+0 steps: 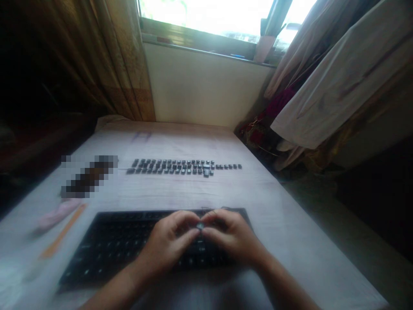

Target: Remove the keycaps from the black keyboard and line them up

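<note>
A black keyboard (119,245) lies on the pale cloth before me. My left hand (171,239) and my right hand (230,239) meet above its right half. Thumb and forefinger of each pinch a small keycap (200,225) from both sides, and the fingers hide most of it. Much of the keyboard's right part is covered by my hands and forearms. Farther off, several loose dark keycaps (171,166) are laid out in rows, with a short line of them stretching to the right.
On the left lie a pink cloth (61,214), a long flat orange tool (63,232) and a dark blurred-out object (90,175). The cloth-covered surface (258,193) reaches to the wall (206,86) under a window. Curtains (125,64) hang left; garments (322,90) hang right.
</note>
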The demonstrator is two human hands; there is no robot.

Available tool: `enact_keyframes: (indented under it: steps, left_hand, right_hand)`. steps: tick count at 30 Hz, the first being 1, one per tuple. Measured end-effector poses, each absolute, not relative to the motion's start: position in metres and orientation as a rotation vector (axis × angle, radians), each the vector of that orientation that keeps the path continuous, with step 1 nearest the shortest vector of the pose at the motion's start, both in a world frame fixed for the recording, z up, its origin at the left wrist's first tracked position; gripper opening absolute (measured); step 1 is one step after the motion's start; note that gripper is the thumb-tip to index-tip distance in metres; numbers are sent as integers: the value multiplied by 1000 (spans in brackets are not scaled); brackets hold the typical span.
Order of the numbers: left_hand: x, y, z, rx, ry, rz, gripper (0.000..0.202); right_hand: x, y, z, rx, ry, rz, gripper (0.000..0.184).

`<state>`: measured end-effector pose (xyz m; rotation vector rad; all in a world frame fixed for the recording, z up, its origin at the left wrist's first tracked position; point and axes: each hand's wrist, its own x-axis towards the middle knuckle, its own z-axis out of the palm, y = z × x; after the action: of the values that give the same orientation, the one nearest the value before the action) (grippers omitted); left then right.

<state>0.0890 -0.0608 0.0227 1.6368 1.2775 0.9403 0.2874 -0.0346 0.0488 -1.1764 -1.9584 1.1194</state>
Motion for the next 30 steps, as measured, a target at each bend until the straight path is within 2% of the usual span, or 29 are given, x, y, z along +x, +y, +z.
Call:
enact_keyframes:
  steps: [8, 12, 30]
  left_hand:
    - [91, -59, 23, 1420, 1200, 963, 17]
    - [92, -59, 23, 1315, 1178, 950, 17]
    - [87, -55, 22, 1334, 1157, 938, 15]
  right_hand:
    - [287, -33, 45, -1106, -1986, 1057, 16]
    - [287, -32, 45, -1075, -2036, 1005, 13]
    - [284, -26, 49, -1119, -2111, 962, 14]
